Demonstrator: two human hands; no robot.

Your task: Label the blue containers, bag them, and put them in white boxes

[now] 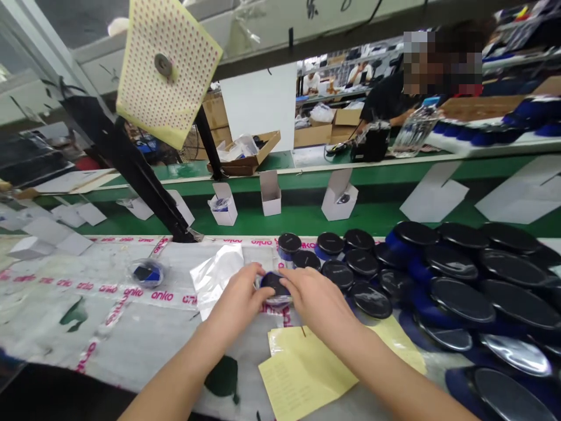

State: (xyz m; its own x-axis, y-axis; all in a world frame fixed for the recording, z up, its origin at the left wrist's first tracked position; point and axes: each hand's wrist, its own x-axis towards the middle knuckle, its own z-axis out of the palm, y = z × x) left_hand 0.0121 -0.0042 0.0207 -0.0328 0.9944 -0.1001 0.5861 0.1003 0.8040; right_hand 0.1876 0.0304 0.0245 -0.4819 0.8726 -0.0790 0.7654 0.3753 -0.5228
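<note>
A small round blue device with a glossy black top (275, 285) sits low over the table between my hands, with what looks like clear plastic around its lower edge. My left hand (239, 297) grips its left side, thumb on the top. From the right, my right hand (313, 292) closes on it with thumb and fingers. Just left of my left hand lies a shiny clear plastic bag (218, 276). Yellow sticker sheets (307, 374) are under my right forearm. Many matching black-topped devices (462, 299) crowd the right side, some stacked. Another device in clear wrap (146, 273) rests at the left.
Open white boxes (270, 202) stand along a green conveyor (302, 199) behind the table. A slanted black post (131, 164) rises at the left, near a hanging yellow sheet (169, 70). Across the line, a person (385, 96) sits near a carton (252, 161) and bottles.
</note>
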